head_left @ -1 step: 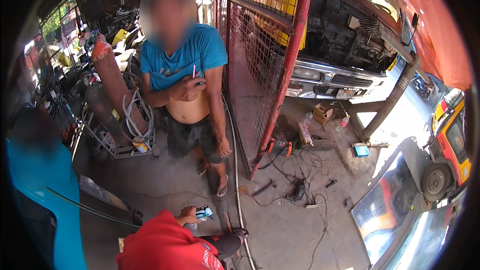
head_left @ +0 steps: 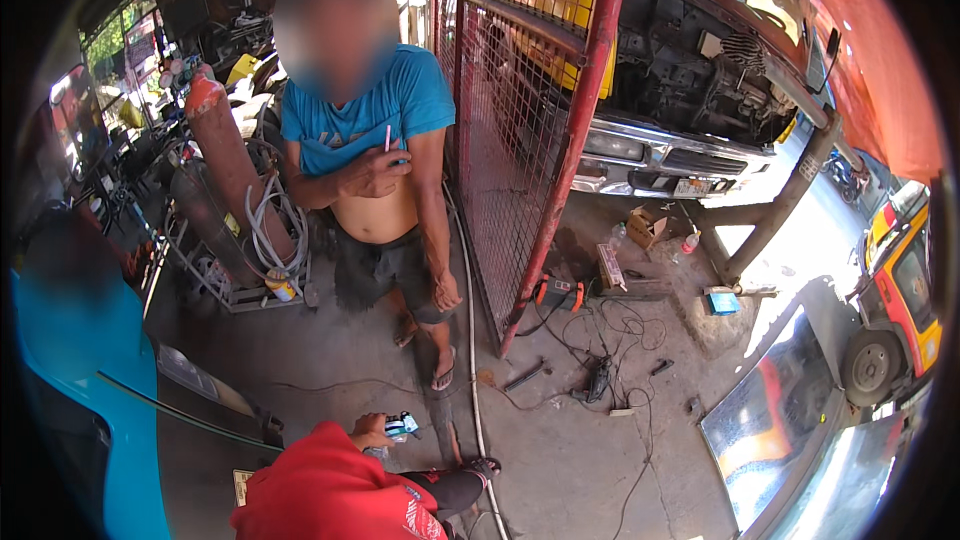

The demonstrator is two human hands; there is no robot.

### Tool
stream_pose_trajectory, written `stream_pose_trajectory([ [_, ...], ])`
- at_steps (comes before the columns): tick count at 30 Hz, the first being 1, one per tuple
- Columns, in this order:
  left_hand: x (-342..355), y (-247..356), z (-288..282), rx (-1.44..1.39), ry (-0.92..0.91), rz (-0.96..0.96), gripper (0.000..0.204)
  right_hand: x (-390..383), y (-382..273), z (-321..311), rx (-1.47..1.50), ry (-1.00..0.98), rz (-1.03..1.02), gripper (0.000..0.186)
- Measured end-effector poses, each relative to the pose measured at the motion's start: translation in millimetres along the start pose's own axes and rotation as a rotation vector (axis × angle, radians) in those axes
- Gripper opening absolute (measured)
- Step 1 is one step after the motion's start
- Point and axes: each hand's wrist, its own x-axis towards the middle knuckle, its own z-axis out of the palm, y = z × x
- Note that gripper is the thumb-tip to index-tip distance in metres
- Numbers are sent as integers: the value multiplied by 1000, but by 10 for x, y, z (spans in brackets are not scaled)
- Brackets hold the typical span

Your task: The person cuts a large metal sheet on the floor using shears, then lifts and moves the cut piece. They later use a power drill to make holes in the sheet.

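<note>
Neither of my hands shows. Directly before me stands a person in a blue shirt (head_left: 345, 145), pulled up over the belly. Between the fingers of one raised hand (head_left: 375, 172) is a thin pale stick like a cigarette, while the other hand (head_left: 446, 292) hangs by the thigh. Low at the bottom edge, another person in a red shirt (head_left: 330, 490) is seen from above, bent down. That person's hand (head_left: 371, 430) holds a small blue-and-white object (head_left: 402, 427), too small to make out. Most of this person's body is cut off.
A red mesh gate (head_left: 510, 150) stands right of centre, before a vehicle with its engine bay (head_left: 690, 70) exposed. Cables and a power drill (head_left: 598, 380) lie on the floor. Glass panes (head_left: 775, 420) lean at right. Gas cylinders (head_left: 225, 150) and a teal vehicle panel (head_left: 130, 420) are left.
The standing person's lowered hand has shifted slightly. The red-shirted person's hand and the blue-and-white object have moved a little left.
</note>
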Motion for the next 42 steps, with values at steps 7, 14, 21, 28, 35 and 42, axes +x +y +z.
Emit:
stream_pose_trajectory([
  [7, -169, -241, 734, 68, 65, -219, 63, 790, -613, -882, -14, -46, -247, 44],
  [14, -37, 976, 546, -11, 21, -57, 72, 539, -485, -1471, -130, -68, 82, 44],
  [21, 275, 2667, 174, -176, 74, 220, 68, 858, -803, -1293, -184, -203, 175, 44],
  [28, 161, 3413, 328, -229, 98, 218, 66, 1289, -1013, -1655, -201, -274, 101, 44],
  [35, -386, 3130, 938, -184, 87, -50, 68, 1514, -1364, -2035, -242, -313, 0, 44],
  [42, -1058, 2720, 1494, -114, 8, -298, 74, 142, -6106, -1429, -269, -526, -1156, 62],
])
